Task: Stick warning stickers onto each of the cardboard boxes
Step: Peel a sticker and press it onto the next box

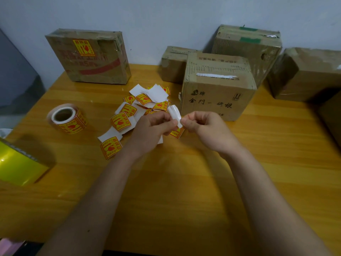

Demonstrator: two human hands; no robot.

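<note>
Both hands meet over the table's middle. My left hand and my right hand pinch one warning sticker between them, its white backing paper curling up above the fingers. A pile of loose yellow-and-red stickers and white backings lies just behind my left hand. A sticker roll lies on its side at the left. The flat cardboard box at the back left carries a sticker on its front. A taller box with handwriting stands right behind my hands.
More cardboard boxes line the wall: a small one, a tall one with green tape and a taped one at the far right. A shiny yellow tape roll sits at the wooden table's left edge.
</note>
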